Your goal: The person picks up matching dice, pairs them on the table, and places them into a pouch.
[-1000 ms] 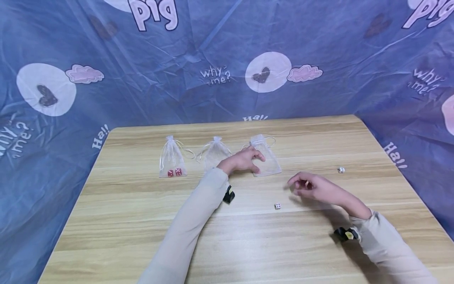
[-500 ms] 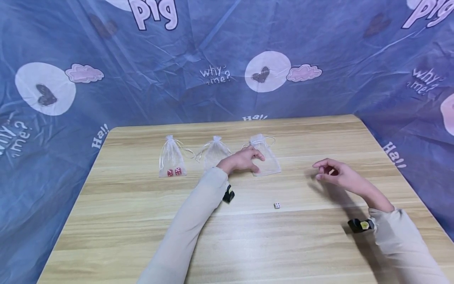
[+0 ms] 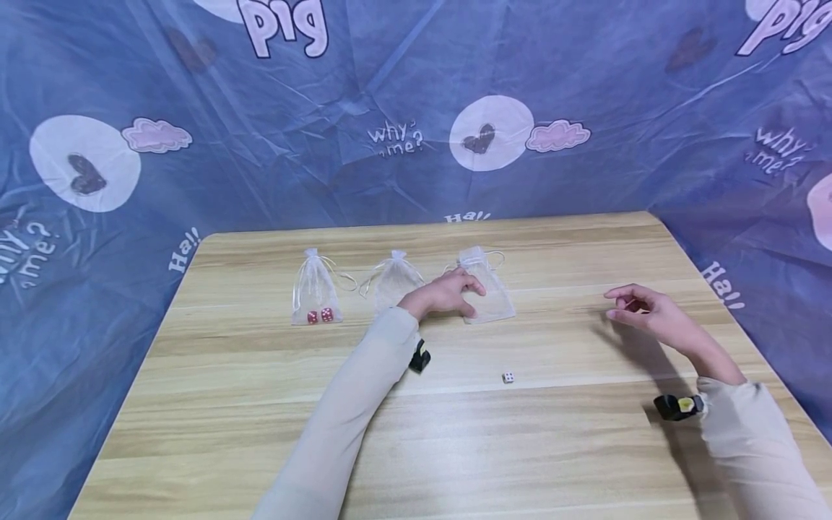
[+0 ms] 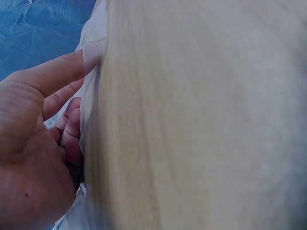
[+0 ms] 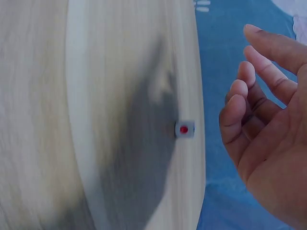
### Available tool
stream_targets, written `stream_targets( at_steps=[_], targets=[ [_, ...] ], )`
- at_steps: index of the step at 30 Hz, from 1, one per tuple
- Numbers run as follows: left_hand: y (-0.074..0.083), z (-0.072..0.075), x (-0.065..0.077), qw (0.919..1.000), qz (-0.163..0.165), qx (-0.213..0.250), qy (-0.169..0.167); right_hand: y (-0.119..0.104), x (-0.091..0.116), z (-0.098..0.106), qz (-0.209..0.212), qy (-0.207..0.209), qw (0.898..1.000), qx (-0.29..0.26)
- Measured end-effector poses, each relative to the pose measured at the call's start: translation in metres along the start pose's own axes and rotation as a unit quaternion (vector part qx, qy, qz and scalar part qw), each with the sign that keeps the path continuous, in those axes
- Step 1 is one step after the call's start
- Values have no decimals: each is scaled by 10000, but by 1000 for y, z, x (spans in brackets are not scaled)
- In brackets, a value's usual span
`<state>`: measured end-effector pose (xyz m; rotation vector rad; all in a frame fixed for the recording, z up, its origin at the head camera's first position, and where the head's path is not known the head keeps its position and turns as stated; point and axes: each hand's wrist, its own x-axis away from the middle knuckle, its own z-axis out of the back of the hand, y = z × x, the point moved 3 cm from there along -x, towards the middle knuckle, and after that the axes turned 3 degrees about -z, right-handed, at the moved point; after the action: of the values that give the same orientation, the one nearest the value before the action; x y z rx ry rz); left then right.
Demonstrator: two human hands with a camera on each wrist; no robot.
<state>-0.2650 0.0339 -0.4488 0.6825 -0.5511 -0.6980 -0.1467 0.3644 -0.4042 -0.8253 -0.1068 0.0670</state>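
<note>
Left hand [image 3: 445, 292] rests at the right organza pouch [image 3: 495, 296], thumb and forefinger spread apart; the left wrist view shows one fingertip behind the sheer fabric. Whether its other fingers press the fabric cannot be told. Right hand [image 3: 656, 318] is held above the wooden table [image 3: 416, 462], at 3 o'clock from the left hand, fingers loosely bent, thumb separated, holding nothing.

Clock directions refer to the head view, with 12 o'clock at the far table edge.

Changed since one second ago: the right hand has shifted toward 3 o'clock. It now hides, in the head view, the outer white die, visible there earlier. The right wrist view shows the outer white die [image 5: 184, 129] on the table, one red pip facing the camera, apart from the fingers.

Unchanged: the left hand; the near white die [image 3: 508, 378], on the table at 5 o'clock from it; the middle pouch [image 3: 391, 282], at 9 o'clock, partly covered; and the left pouch [image 3: 316, 289], farther toward 9 o'clock, with two red dice [image 3: 327, 314] at its 6 o'clock end.
</note>
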Motion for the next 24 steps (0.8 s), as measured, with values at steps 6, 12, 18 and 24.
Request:
stream_targets(
  at_steps=[6,12,18,24],
  targets=[
    [0,0,0,10000,1,34,-5,14,1,8,-384,99,9992,-64],
    [0,0,0,10000,3,69,-10,32,1,9,-375,77,9989,-288],
    [0,-1,0,10000,7,52,-19,41,2,9,-389,136,9986,-342],
    [0,0,0,10000,9,-23,3,47,1,10,-527,177,9982,-231]
  ],
)
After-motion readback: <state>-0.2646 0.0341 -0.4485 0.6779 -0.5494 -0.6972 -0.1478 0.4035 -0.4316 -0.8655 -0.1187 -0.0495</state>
